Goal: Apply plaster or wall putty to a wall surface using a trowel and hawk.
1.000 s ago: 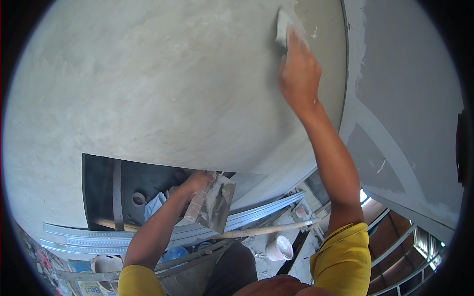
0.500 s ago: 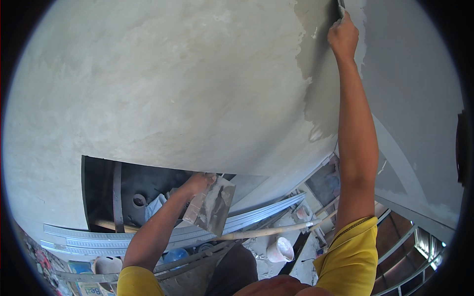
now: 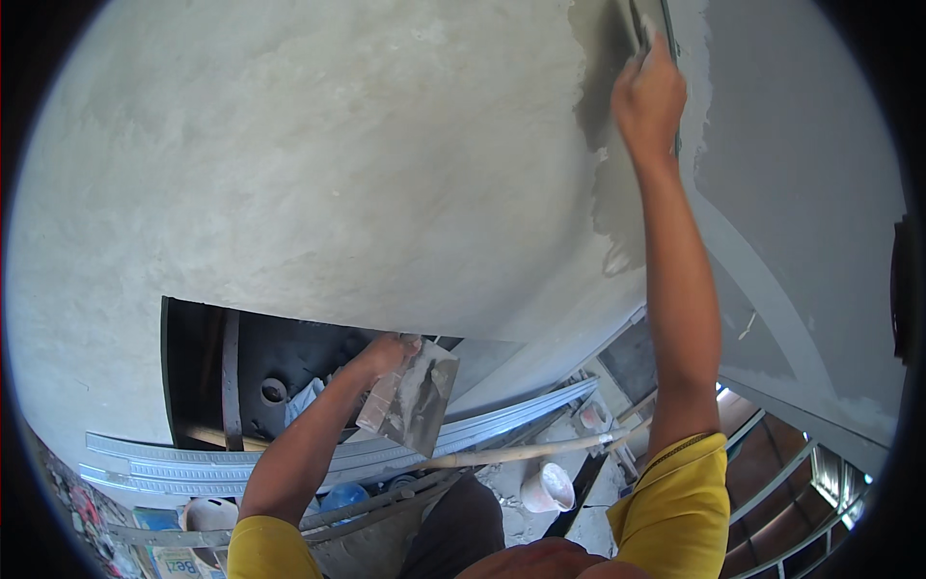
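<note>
Near the top of the pale plastered wall (image 3: 318,164), beside its right-hand corner, my right hand (image 3: 651,101) is closed on a metal putty knife (image 3: 640,27), which is angled against a darker patch of wet compound (image 3: 612,198). My left hand (image 3: 386,352) grips a flat metal plate (image 3: 429,386) smeared with grey putty, held low beside the lower edge of the wall where it meets a dark opening (image 3: 280,347).
Below are long metal channels (image 3: 193,461), a pole (image 3: 502,451), a white bucket (image 3: 546,487), a blue round container (image 3: 342,500) and scattered materials. A grey panel (image 3: 791,154) adjoins at right; metal framing (image 3: 772,521) stands at lower right.
My right hand moved up and rightward with the knife, then slightly left and down. The darker patch along the wall's right side came into view from behind my arm. My left hand stayed about the same.
</note>
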